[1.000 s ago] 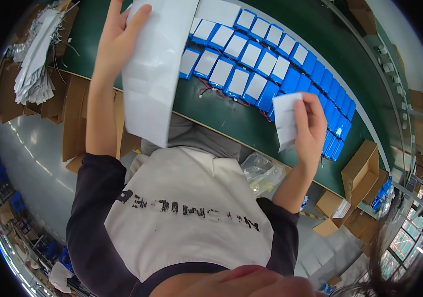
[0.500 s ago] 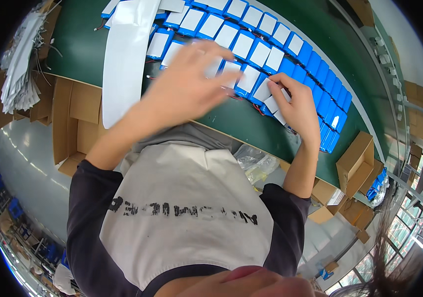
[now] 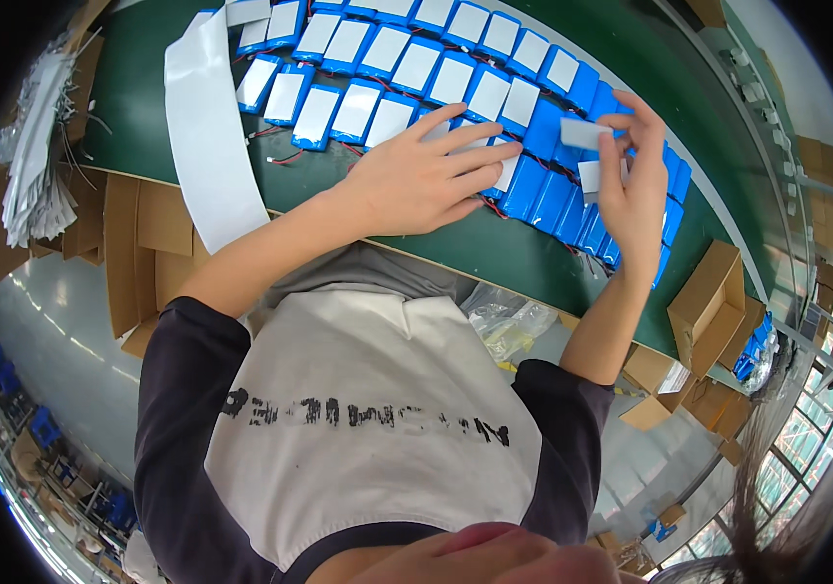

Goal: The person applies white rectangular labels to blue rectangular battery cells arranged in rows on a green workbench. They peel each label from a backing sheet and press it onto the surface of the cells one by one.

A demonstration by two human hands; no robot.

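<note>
Rows of blue battery packs [image 3: 523, 185] with thin red and black leads lie on a green table, many topped by a white rectangular pad [image 3: 315, 117]. My left hand [image 3: 416, 180] rests over the front row with fingers spread, pressing or touching the padded packs under its fingertips. My right hand [image 3: 635, 185] hovers over the bare blue packs on the right. Between its thumb and fingers it pinches a loose white pad [image 3: 584, 133]. Another white piece [image 3: 589, 177] shows beside the thumb, partly hidden by the hand.
A long white backing sheet [image 3: 207, 127] hangs over the table's front edge at left. Below it stands an open cardboard box [image 3: 148, 234]. Another open carton [image 3: 710, 302] sits at the right end. White strips [image 3: 38, 146] hang in a bunch at far left.
My left hand has come down onto the packs, moving right. My right hand has lifted away from the front row, up and right, with white pads. The view has shifted slightly.
</note>
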